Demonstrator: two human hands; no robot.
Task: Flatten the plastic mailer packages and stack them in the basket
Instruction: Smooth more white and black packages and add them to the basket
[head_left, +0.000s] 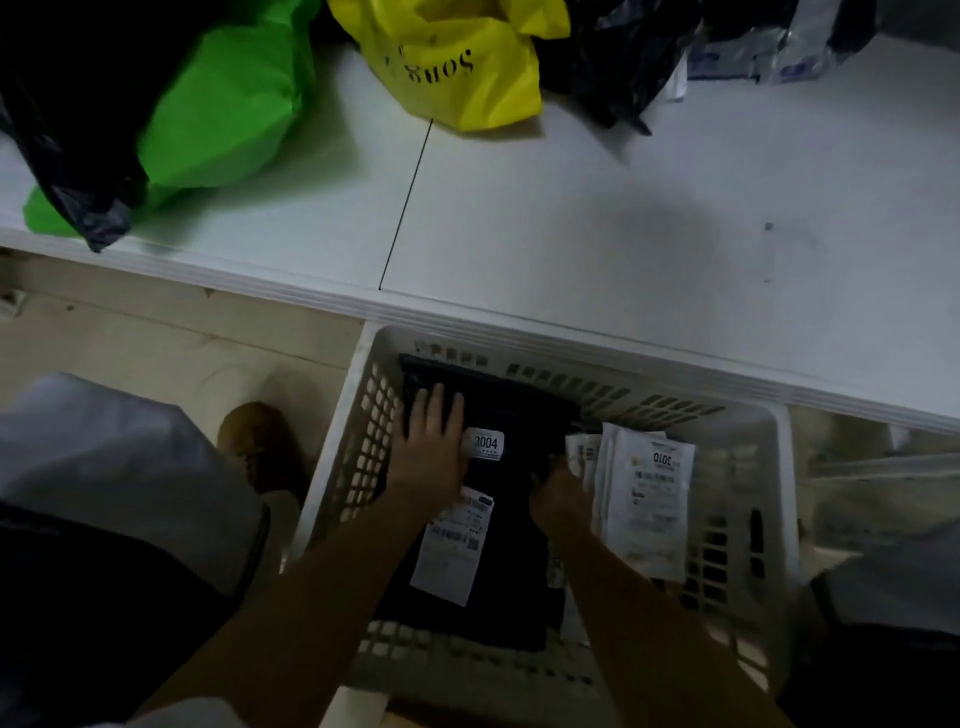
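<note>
A white slotted basket (737, 525) sits on the floor below the table edge. Inside it lies a flat black mailer (509, 587) with white shipping labels. My left hand (428, 447) presses flat on the mailer's far left part, fingers straight. At the mailer's right edge my right hand (558, 496) has its fingers curled down out of sight between the black mailer and several white mailers (647, 499) standing on edge at the basket's right. On the table lie a green mailer (228, 109), a yellow one (457, 62) and black ones (618, 57).
The white table (623, 234) runs across the top, its front edge just above the basket. A black bag (67, 130) overhangs the table's left corner. Clear-wrapped parcels (763, 52) lie at the back right. My shoe (262, 447) stands left of the basket.
</note>
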